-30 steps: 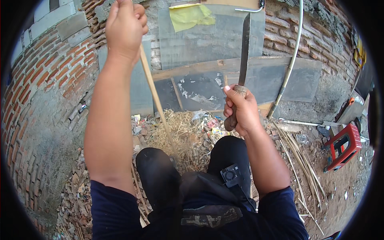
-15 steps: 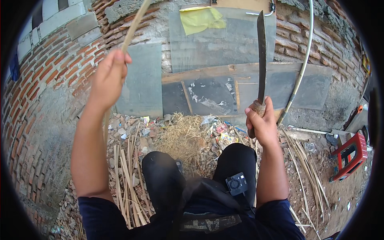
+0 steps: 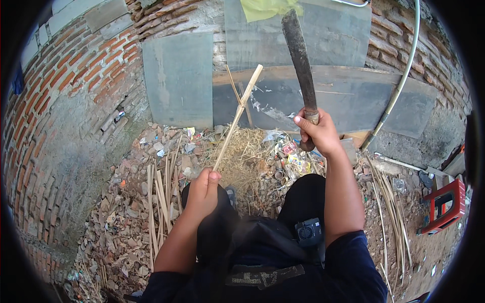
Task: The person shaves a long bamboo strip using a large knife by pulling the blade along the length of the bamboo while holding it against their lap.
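Observation:
My left hand (image 3: 201, 191) is closed round the near end of a pale split bamboo strip (image 3: 233, 125), which slants up and away to the right. A thin sliver (image 3: 233, 84) sticks out from the strip near its far part. In my right hand (image 3: 319, 132) is a machete (image 3: 301, 63), gripped by its wooden handle. Its dark, worn blade points up and leans a little left, apart from the strip. Beyond my knees lies a heap of straw-coloured shavings (image 3: 241, 151) on the ground.
Split bamboo strips lie on the rubble at left (image 3: 160, 197) and at right (image 3: 393, 212). A red plastic stool (image 3: 447, 207) is at the far right. Grey boards (image 3: 177, 81) and a pale pole (image 3: 399, 93) lean on the brick wall ahead. A small black fan device (image 3: 308, 232) sits at my waist.
My left hand has come down and to the right, bringing the bamboo strip in front of me. The machete has tilted left, its blade now showing broader. The view has shifted slightly.

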Demonstrator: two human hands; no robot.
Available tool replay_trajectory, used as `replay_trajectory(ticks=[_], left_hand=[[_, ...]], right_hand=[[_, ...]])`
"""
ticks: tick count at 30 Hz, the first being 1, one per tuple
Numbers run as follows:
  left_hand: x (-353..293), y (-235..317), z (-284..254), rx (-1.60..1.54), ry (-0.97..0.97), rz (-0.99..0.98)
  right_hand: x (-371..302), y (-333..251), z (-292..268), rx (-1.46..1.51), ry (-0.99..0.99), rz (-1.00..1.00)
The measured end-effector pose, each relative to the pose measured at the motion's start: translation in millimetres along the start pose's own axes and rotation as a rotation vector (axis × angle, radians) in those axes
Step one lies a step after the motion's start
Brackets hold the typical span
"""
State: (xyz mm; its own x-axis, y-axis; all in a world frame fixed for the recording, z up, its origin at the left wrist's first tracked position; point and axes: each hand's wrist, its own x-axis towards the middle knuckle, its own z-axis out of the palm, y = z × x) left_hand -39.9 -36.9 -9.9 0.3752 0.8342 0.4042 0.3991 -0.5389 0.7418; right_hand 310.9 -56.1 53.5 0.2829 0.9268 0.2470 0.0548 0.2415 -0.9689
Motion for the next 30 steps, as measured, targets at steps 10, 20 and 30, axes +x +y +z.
replay_trajectory(ticks=[10, 20, 30], left_hand=[[-20, -10, -37, -0.425, -0.561, -0.494], [-31, -10, -10, 0.090, -0.090, -0.202], [-51, -28, 10, 0.292, 0.050, -0.063]], right_hand=[[12, 27, -7, -0.145, -0.194, 0.139], [-31, -29, -43, -0.274, -0.051, -0.073], [-40, -48, -27, -0.711, -0.038, 0.116]])
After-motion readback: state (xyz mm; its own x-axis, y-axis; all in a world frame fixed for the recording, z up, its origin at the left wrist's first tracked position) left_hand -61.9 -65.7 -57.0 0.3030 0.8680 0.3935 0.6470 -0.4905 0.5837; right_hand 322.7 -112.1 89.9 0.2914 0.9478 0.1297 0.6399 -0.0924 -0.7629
